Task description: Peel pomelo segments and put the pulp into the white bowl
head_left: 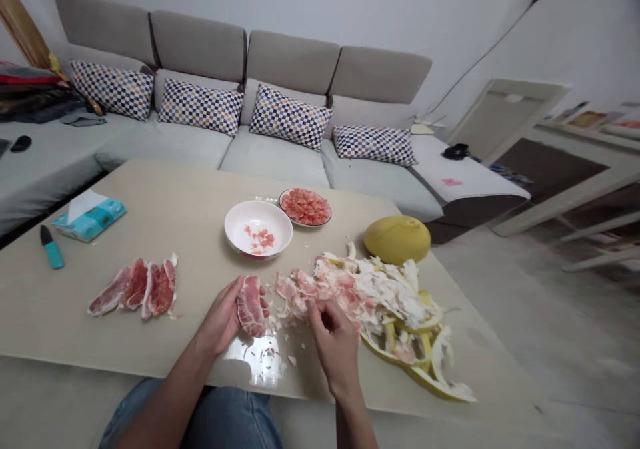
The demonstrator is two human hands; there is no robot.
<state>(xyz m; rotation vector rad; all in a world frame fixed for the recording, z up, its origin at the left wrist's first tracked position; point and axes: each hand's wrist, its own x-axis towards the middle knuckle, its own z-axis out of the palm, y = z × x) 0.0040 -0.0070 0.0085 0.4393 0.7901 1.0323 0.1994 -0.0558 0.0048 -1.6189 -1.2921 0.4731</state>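
Note:
My left hand (229,314) is closed round a pink pomelo segment (251,306), partly covered by white membrane. My right hand (334,342) hovers by the near edge of the membrane scraps (340,282), thumb and forefinger pinched together; whatever is between them is too small to make out. Beyond my left hand stands a white bowl (235,232) with a few bits of pink flesh in it. Behind that, a plate (285,210) is heaped with peeled pomelo flesh (306,206). Several more segments (135,288) lie in a row on the left.
A whole yellow pomelo (397,239) sits at the right, behind thick peel strips (435,382). On the left lie a turquoise-handled knife (52,249) and a tissue pack (95,217). Small crumbs dot the table (200,202) before me. A sofa (275,152) lines its far side.

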